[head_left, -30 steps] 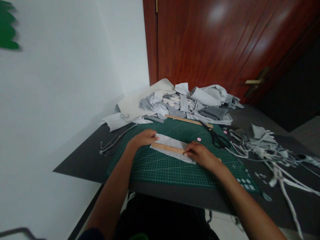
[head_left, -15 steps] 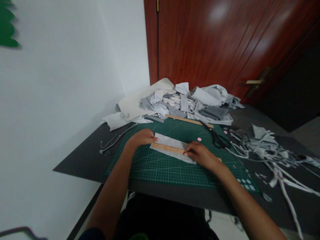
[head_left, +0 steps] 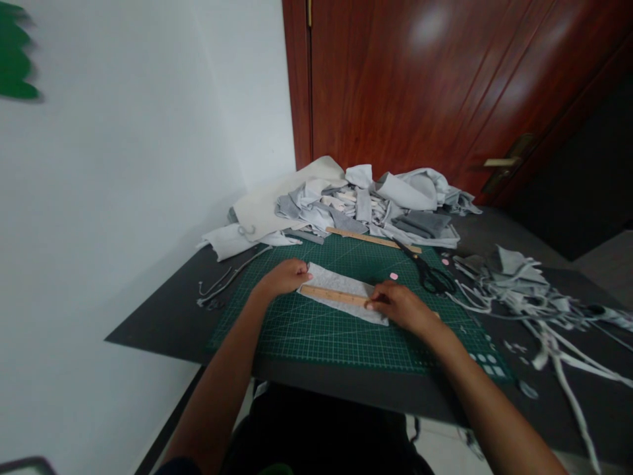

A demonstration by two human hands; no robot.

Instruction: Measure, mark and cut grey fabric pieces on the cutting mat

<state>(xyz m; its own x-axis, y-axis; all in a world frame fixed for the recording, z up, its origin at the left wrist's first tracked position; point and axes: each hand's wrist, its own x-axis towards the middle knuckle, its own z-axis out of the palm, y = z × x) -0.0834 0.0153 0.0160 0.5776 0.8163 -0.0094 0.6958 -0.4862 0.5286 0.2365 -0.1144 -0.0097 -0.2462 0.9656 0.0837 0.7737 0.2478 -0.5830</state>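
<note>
A strip of light grey fabric (head_left: 341,280) lies slantwise on the green cutting mat (head_left: 316,343). Along its length rests a wooden ruler (head_left: 333,295). My left hand (head_left: 287,276) is closed on the strip's left end, thumb on top near the ruler's tip. At the other side, my right hand (head_left: 395,305) pinches the ruler's right part, its fingers over the fabric; the ruler's far end is hidden under that hand.
Black scissors (head_left: 432,277) and a second wooden ruler (head_left: 370,238) lie toward the mat's far side. Behind them is a heap of grey and white fabric (head_left: 356,198). Cut scraps and cords (head_left: 524,284) cover the table's right. A pink chalk piece (head_left: 393,276) sits near the scissors.
Hardly anything differs. Both hands stay at the fabric strip and ruler, and the view has shifted very slightly.
</note>
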